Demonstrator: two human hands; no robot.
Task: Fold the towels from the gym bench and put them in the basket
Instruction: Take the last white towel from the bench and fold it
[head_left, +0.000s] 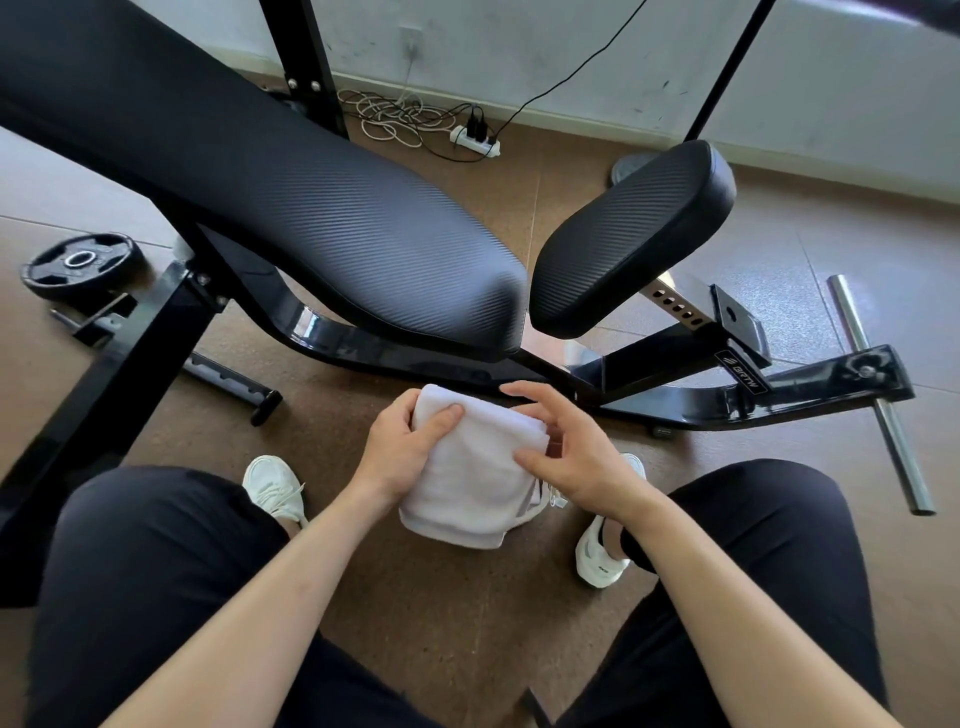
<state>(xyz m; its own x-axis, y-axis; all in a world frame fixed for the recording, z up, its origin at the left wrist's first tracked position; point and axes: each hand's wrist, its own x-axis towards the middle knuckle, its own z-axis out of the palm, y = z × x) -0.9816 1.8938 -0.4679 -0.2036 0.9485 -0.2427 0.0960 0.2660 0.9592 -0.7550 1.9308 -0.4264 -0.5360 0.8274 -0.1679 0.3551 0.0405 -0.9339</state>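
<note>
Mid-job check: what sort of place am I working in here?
Most likely a small gym or home workout room: a black padded weight bench, a weight plate lying on the floor, and a bare steel bar at the bench's end.

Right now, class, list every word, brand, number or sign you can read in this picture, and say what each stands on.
"BRTW", letters unsure: white brand mark on the black bench frame, under the seat pad.
Weight plate: raised marks round the hub, too small to read.
Right shoe: small dark mark on the toe, too blurred to read.
Towel: no text shows.
</note>
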